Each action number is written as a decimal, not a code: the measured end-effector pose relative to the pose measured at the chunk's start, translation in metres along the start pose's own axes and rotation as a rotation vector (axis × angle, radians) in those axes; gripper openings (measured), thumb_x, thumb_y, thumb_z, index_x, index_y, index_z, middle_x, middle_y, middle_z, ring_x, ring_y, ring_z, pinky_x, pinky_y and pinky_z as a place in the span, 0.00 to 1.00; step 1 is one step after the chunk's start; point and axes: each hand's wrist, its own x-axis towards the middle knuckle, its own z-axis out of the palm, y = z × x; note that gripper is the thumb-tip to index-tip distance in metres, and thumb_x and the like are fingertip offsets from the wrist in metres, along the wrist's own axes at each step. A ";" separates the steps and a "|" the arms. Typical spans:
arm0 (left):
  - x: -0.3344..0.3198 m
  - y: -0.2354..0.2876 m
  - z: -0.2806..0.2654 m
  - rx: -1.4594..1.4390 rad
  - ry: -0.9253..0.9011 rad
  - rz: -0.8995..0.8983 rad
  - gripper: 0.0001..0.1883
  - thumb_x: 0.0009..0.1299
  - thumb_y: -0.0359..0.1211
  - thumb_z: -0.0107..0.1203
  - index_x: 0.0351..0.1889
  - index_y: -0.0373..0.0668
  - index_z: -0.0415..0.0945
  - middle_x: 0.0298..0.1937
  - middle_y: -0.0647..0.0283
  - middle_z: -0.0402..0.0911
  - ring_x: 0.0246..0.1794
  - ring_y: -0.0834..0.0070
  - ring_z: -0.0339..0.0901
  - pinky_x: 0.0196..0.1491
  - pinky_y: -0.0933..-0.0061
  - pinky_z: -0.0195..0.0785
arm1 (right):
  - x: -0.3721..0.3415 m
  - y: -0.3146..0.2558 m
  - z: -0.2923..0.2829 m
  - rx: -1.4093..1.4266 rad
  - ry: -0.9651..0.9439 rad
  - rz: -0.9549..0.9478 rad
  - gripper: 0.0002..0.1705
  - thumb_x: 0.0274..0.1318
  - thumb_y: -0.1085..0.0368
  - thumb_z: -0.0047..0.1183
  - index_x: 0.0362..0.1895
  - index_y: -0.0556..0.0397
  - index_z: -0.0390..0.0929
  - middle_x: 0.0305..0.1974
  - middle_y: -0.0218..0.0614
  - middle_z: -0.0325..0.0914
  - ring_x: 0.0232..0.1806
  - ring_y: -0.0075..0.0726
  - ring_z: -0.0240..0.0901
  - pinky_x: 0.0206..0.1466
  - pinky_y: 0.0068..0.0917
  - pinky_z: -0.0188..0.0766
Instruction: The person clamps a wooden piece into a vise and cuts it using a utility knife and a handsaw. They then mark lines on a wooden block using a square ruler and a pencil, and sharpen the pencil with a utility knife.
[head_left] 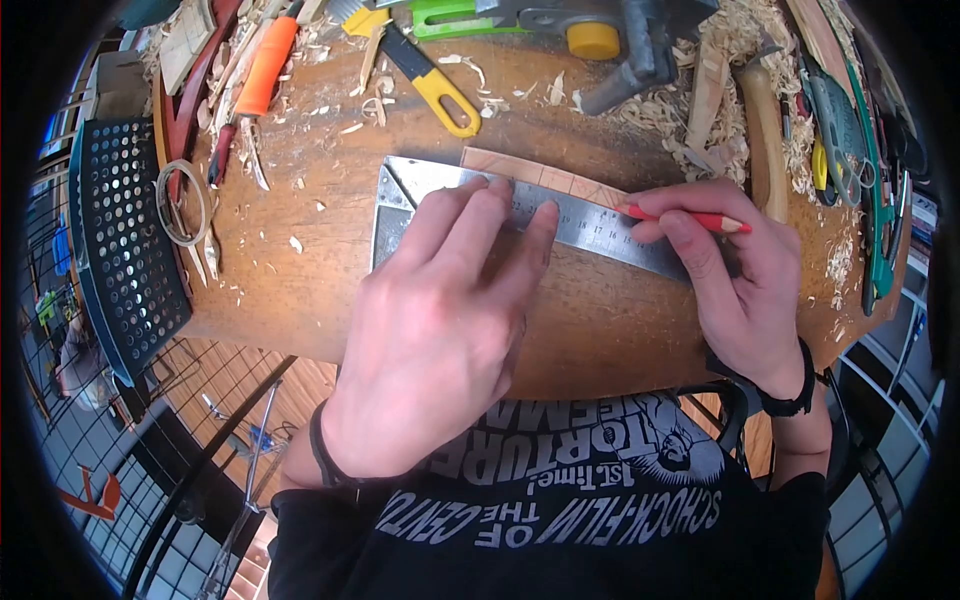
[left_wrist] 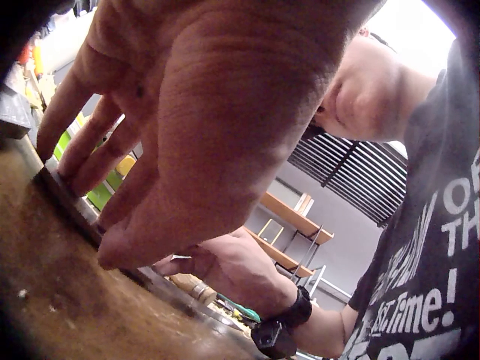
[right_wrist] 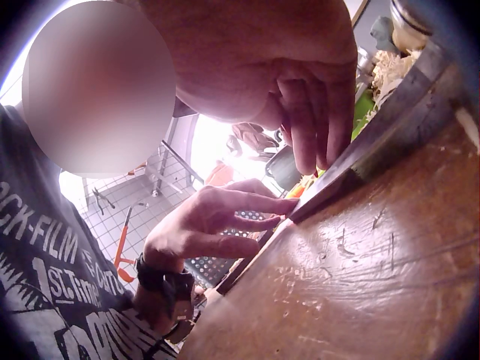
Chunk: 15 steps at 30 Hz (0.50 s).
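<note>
Pinches red pencil [head_left: 708, 221] between thumb and fingers of right hand [head_left: 745, 285], at 2 o'clock in the head view, inner end beside the far edge of metal square [head_left: 595, 228]; cannot tell whether touching wood. Presses down on square with spread, unclasped fingers of left hand [head_left: 435, 310]. Looks partway through marking: fine lines already across wooden strip [head_left: 540, 176]; cannot tell the number left. Note strip at 1 o'clock, against square's far edge, slanting toward 4: narrow, flat, reddish-tan, near edge possibly covered. Farther out on brown tabletop [head_left: 600, 340]: yellow-and-black tool [head_left: 425, 85] near 12, curled shavings [head_left: 650, 118] near 2.
</note>
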 end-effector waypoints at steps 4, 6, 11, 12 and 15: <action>0.000 0.000 -0.001 -0.021 -0.010 -0.009 0.28 0.55 0.23 0.64 0.57 0.45 0.80 0.51 0.54 0.76 0.51 0.58 0.76 0.50 0.62 0.76 | 0.000 0.000 0.001 0.015 0.008 0.006 0.11 0.70 0.68 0.48 0.47 0.62 0.79 0.42 0.42 0.85 0.42 0.30 0.83 0.49 0.24 0.75; 0.000 0.000 -0.001 -0.025 -0.012 -0.012 0.28 0.55 0.23 0.64 0.57 0.45 0.80 0.51 0.54 0.76 0.51 0.58 0.76 0.50 0.62 0.76 | -0.001 -0.002 0.001 0.011 0.011 0.023 0.11 0.70 0.68 0.48 0.47 0.62 0.79 0.41 0.42 0.85 0.43 0.30 0.83 0.50 0.24 0.75; 0.000 0.000 0.000 -0.026 0.000 -0.001 0.28 0.55 0.23 0.64 0.57 0.46 0.80 0.51 0.54 0.76 0.51 0.58 0.76 0.49 0.62 0.76 | -0.001 -0.002 0.001 -0.002 0.013 0.022 0.10 0.70 0.69 0.48 0.47 0.62 0.79 0.41 0.42 0.85 0.43 0.30 0.83 0.50 0.24 0.75; 0.000 -0.001 0.000 -0.026 0.000 -0.001 0.28 0.55 0.23 0.64 0.57 0.46 0.80 0.51 0.54 0.76 0.51 0.58 0.76 0.49 0.62 0.76 | 0.000 -0.002 0.001 -0.008 0.011 0.020 0.10 0.70 0.69 0.48 0.47 0.62 0.79 0.41 0.42 0.85 0.43 0.30 0.83 0.49 0.24 0.75; 0.000 -0.001 0.000 -0.015 -0.002 0.003 0.28 0.55 0.23 0.64 0.57 0.46 0.80 0.51 0.54 0.76 0.51 0.58 0.76 0.49 0.62 0.76 | 0.000 -0.002 0.001 -0.011 0.009 0.016 0.10 0.70 0.69 0.48 0.46 0.62 0.79 0.41 0.42 0.85 0.42 0.30 0.83 0.49 0.24 0.75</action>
